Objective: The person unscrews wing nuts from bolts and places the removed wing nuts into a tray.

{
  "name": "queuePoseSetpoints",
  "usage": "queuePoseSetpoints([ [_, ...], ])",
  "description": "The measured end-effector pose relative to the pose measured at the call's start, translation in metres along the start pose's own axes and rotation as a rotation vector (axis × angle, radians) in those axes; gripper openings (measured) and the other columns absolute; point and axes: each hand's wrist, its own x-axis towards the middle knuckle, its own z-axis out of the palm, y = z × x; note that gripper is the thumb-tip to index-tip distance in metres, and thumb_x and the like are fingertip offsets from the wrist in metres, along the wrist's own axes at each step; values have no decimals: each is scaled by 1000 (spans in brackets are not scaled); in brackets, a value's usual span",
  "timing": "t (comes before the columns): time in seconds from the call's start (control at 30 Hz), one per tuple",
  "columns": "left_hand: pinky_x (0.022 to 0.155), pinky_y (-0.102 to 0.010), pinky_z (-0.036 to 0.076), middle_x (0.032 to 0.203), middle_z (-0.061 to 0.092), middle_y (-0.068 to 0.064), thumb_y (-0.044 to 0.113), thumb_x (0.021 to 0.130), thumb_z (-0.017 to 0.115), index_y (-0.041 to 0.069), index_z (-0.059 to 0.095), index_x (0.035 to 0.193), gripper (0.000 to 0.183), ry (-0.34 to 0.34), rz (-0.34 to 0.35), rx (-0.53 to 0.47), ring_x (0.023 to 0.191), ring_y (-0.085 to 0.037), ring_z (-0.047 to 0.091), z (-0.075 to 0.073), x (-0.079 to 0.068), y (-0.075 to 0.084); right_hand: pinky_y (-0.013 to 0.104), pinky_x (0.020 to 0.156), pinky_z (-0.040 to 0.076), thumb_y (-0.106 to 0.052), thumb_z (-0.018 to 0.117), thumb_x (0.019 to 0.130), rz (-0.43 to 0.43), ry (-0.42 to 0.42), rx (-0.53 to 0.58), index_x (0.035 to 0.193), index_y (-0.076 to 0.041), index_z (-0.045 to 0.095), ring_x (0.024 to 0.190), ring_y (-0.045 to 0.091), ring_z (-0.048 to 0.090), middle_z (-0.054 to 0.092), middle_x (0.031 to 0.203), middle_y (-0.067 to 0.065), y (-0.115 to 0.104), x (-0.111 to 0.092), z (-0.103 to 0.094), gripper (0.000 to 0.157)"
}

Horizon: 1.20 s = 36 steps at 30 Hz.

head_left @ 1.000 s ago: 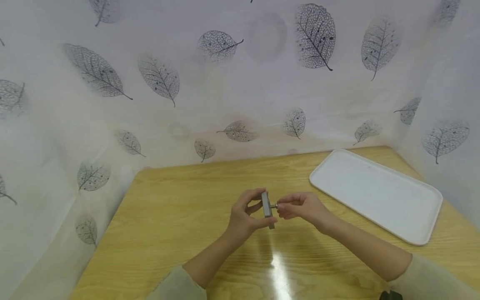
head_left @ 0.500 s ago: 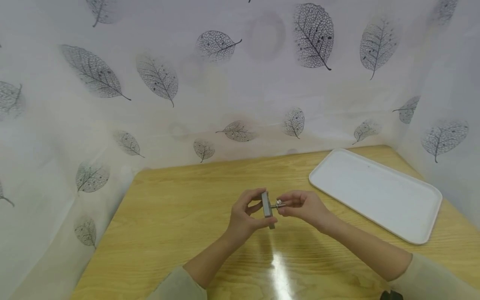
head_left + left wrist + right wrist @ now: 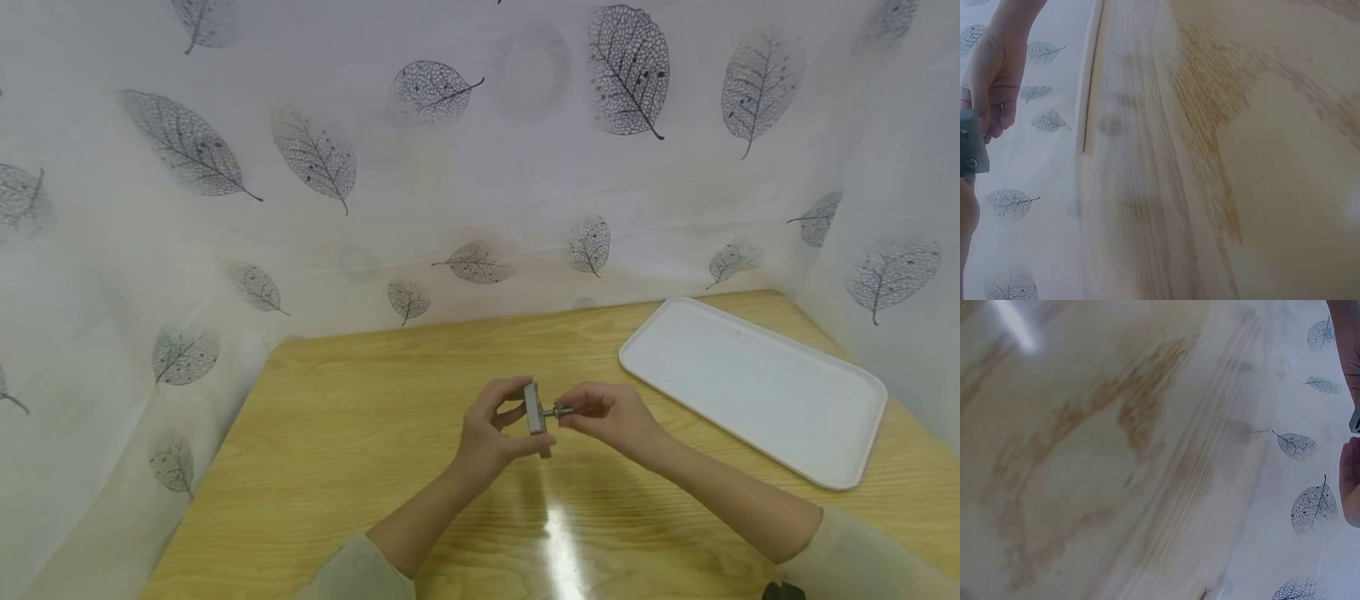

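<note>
We see a small grey block (image 3: 534,409) held up a little below and right of the middle of the head view, its long side standing nearly upright and leaning slightly. A thin metal screw (image 3: 549,412) sticks out of its right face, with a wider piece partway along that is too small for us to make out. The left hand (image 3: 486,425) pinches the block, fingers on its top end and thumb near its lower end, with a gap between them. From the right, the right hand (image 3: 611,417) has its fingers bent around the outer end of the screw, thumb below; we cannot tell how firmly they press.

In the left wrist view, we find the block at the left edge, showing a small round metal spot on its face. In the right wrist view, only a corner of it shows at the right edge.

Beneath the hands spreads a wooden table (image 3: 360,433), with a bright streak of light at lower centre. A white tray (image 3: 750,392) lies slantwise on it at the right of the frame. Light sleeves (image 3: 360,571) enter from the lower corners, and a pale wall (image 3: 480,183) printed with dark leaves (image 3: 631,71) fills the upper part.
</note>
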Motion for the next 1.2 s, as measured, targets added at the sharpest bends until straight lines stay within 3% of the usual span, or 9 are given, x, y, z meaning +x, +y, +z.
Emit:
queuePoseSetpoints([
  [0.13, 99, -33, 51, 119, 49, -22, -1, 70, 81, -1, 48, 128, 67, -3, 14, -6, 109, -15, 52, 0, 0, 0, 25, 70, 61, -6, 72, 82, -119, 48, -118, 96, -6, 72, 79, 4, 64, 71, 92, 5, 1, 0, 0, 14],
  [0.3, 100, -33, 50, 120, 47, -27, 16, 74, 80, -1, 47, 129, 67, -5, 26, -27, 110, -14, 50, 0, 1, -1, 23, 67, 61, 5, 74, 76, -307, 108, -196, 92, -3, 73, 81, 4, 64, 71, 92, 8, 3, 1, 1, 18],
  [0.37, 100, -33, 50, 120, 47, -29, 20, 74, 79, -1, 47, 129, 68, -7, 27, -30, 110, -13, 50, 0, 1, -1, 24, 68, 61, 5, 75, 75, -319, 115, -200, 94, -2, 73, 83, 5, 64, 70, 95, 10, 4, 1, 0, 20],
  [0.43, 101, -33, 50, 120, 47, -29, 19, 74, 80, -1, 47, 129, 68, -6, 24, -30, 111, -13, 50, 0, 1, -1, 26, 71, 62, 2, 76, 75, -274, 99, -177, 98, -1, 71, 87, 8, 64, 68, 101, 12, 2, 0, -1, 24],
  [0.57, 102, -33, 49, 122, 46, -25, 8, 73, 80, -1, 46, 129, 67, -9, 9, -22, 112, -15, 49, 0, 1, 1, 27, 76, 61, -13, 76, 80, -78, 36, -123, 111, -3, 65, 95, 16, 62, 66, 110, 11, -1, -1, -3, 34],
  [0.73, 102, -32, 49, 122, 47, -22, -2, 70, 80, 0, 47, 129, 68, -7, -9, -20, 112, -16, 49, 1, 1, 2, 27, 73, 60, -27, 64, 91, 105, -20, -82, 116, 0, 62, 92, 21, 63, 67, 107, 12, -2, -1, -4, 37],
  [0.9, 101, -32, 49, 121, 48, -22, -5, 70, 80, -1, 47, 129, 67, -3, -8, -8, 111, -16, 50, 0, 1, 1, 33, 70, 63, -34, 49, 99, 274, -60, 150, 114, 11, 58, 80, 20, 68, 70, 93, 14, -3, 2, -6, 48],
  [1.0, 102, -32, 50, 122, 48, -22, -6, 69, 79, -1, 47, 128, 68, -5, -4, 0, 112, -16, 50, -1, 1, 1, 36, 70, 63, -38, 47, 99, 371, -105, 291, 114, 15, 56, 77, 20, 69, 71, 86, 10, -4, 6, -7, 55],
  [1.2, 101, -32, 50, 123, 48, -21, -5, 70, 80, -2, 47, 129, 68, -4, -3, 5, 111, -16, 50, -2, -1, -1, 35, 76, 63, -29, 59, 94, 411, -157, 374, 115, 14, 57, 78, 19, 69, 71, 86, 7, -8, 8, -7, 48],
])
